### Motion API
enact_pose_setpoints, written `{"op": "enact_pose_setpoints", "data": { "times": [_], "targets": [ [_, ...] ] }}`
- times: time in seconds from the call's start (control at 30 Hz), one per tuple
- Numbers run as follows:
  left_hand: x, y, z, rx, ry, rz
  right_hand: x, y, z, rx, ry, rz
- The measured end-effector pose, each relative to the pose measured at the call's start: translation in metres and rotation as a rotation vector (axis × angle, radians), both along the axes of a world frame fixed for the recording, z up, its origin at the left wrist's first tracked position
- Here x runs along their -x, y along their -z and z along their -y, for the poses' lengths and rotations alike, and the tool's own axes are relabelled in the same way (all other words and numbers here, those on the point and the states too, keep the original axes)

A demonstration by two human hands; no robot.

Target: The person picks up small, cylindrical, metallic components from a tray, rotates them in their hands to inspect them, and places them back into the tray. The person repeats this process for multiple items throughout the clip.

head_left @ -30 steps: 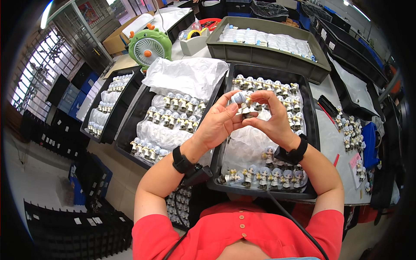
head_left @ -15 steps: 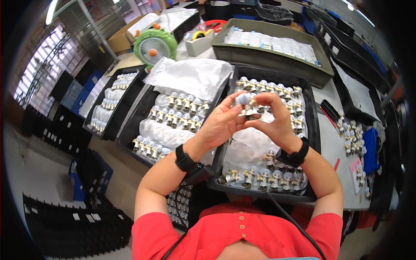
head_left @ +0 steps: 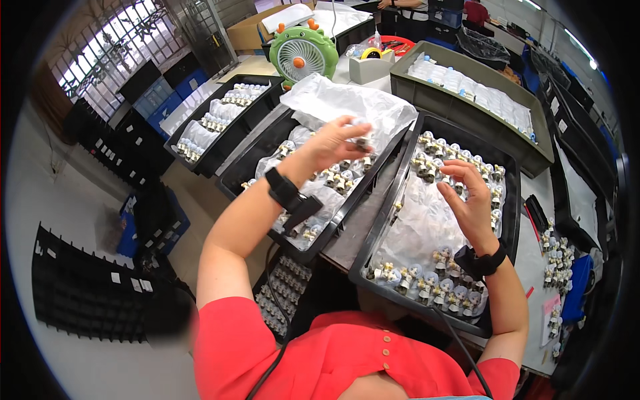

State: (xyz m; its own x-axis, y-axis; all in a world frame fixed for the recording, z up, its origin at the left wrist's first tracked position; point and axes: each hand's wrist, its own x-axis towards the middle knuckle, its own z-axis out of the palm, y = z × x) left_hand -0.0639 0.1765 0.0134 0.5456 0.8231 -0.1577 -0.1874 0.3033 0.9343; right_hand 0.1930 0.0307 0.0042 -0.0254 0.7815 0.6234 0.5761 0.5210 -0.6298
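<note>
My left hand (head_left: 328,145) is closed around a small figurine (head_left: 364,141), partly hidden and blurred by motion. It hovers over the middle black tray (head_left: 308,248), where rows of similar pale-haired figurines (head_left: 339,180) lie on white plastic sheeting. My right hand (head_left: 472,200) hangs over the right-hand black tray (head_left: 373,248), thumb and fingers apart with nothing between them. In that tray, figurines fill rows along the far side and the near edge (head_left: 445,293), and bare white sheeting (head_left: 423,220) shows between them.
Another black tray (head_left: 185,130) of figurines stands at the left. Behind are a green fan (head_left: 305,57), a tape dispenser (head_left: 371,70) and an olive bin (head_left: 460,107). Loose figurines (head_left: 559,257) and a blue object (head_left: 579,287) lie at the right. People stand far back.
My hands have parted. The left carried the figurine leftward to over the middle tray; the right let go of it and opened over the right tray. The view has turned left.
</note>
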Motion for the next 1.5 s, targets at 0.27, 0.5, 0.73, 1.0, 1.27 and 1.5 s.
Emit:
{"op": "enact_pose_setpoints", "data": {
  "times": [0.27, 0.5, 0.73, 1.0, 1.27, 1.5],
  "targets": [
    [0.126, 0.094, -0.147, -0.491, -0.450, -0.977, 0.000, 0.006, -0.011, 0.044, -0.023, -0.052],
    [0.098, 0.084, -0.134, -0.623, -0.287, -1.238, -0.010, 0.014, -0.016, 0.087, -0.010, -0.099],
    [0.120, 0.110, -0.164, -0.576, -0.169, -1.102, -0.021, 0.015, -0.022, 0.196, -0.006, -0.069],
    [0.121, 0.105, -0.170, -0.421, -0.252, -1.096, -0.044, 0.007, -0.002, 0.722, -0.177, 0.488],
    [0.042, 0.005, -0.064, -0.482, -0.266, -0.574, -0.017, 0.027, 0.014, 0.890, -0.310, 0.811],
    [-0.046, 0.000, 0.082, -0.380, 0.275, -0.145, -0.006, -0.011, 0.009, 0.397, -0.301, 0.070]
  ]
}}
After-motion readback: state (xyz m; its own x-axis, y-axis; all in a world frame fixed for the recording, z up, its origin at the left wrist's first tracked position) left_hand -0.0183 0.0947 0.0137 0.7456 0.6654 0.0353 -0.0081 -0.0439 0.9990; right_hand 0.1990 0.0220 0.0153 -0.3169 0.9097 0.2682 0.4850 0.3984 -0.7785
